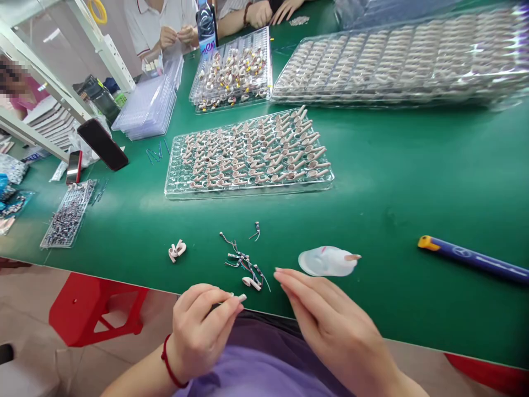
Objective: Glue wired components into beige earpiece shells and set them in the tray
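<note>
My left hand (202, 325), with a red cord on its wrist, is closed in a pinch on a small white earbud housing (242, 298); only its end shows past the fingertips. My right hand (330, 317) stretches its fingers forward over the table edge, with nothing visible in them. Just beyond the fingertips lie several thin wired parts (243, 262) in a loose pile, with one loose white earbud shell (250, 283) against them. A translucent white squeeze bottle (328, 261) with a brownish tip lies on its side, close to my right hand. More white earbud pieces (177, 250) sit farther left.
A clear tray (248, 192) of earbud shells lies mid-table on the green surface (384, 165). Behind it are a larger stacked tray (397, 60), a tray of mixed parts (231, 71) and a water bottle (206, 27). A blue-yellow cutter-like tool (475, 259) lies right. Co-workers' hands (177, 37) are opposite.
</note>
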`<state>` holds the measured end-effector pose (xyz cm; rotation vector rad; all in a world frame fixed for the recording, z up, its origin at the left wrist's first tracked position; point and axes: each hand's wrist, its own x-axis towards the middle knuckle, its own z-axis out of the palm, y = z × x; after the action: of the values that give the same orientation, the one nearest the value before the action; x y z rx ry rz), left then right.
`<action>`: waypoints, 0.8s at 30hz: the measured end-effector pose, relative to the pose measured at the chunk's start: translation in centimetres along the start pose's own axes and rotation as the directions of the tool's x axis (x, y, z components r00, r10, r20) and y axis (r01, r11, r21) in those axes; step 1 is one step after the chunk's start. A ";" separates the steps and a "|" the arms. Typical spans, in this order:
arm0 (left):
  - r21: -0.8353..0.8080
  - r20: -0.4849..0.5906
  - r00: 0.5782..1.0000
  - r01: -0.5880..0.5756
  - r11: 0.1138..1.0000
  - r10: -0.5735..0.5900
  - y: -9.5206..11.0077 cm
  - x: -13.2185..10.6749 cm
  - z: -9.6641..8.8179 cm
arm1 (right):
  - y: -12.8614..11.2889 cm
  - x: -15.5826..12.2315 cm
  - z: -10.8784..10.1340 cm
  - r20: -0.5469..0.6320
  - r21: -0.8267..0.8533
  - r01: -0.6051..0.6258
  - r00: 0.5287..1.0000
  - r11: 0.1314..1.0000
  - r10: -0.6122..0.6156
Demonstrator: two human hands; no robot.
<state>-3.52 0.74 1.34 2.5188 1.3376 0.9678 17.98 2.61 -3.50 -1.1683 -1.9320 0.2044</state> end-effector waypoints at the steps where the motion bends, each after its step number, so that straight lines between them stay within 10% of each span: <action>1: -0.008 0.001 1.000 -0.001 1.000 0.001 -0.3 0.2 -0.1 | -0.1 0.3 0.3 0.018 0.009 0.033 0.999 0.999 -0.033; 15: 0.097 -0.094 0.959 0.277 0.956 -0.268 -17.8 15.9 -0.7 | 0.0 1.3 1.6 -0.004 0.044 0.025 1.000 0.999 -0.025; 24: 0.170 0.042 0.953 0.290 0.942 -0.301 -21.2 19.1 -0.6 | 0.0 1.4 1.0 -0.008 0.139 -0.006 1.000 0.990 0.007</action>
<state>-11.02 28.26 2.61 2.3368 1.7732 0.7328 17.03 3.96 -3.34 -1.0819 -1.8752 0.3322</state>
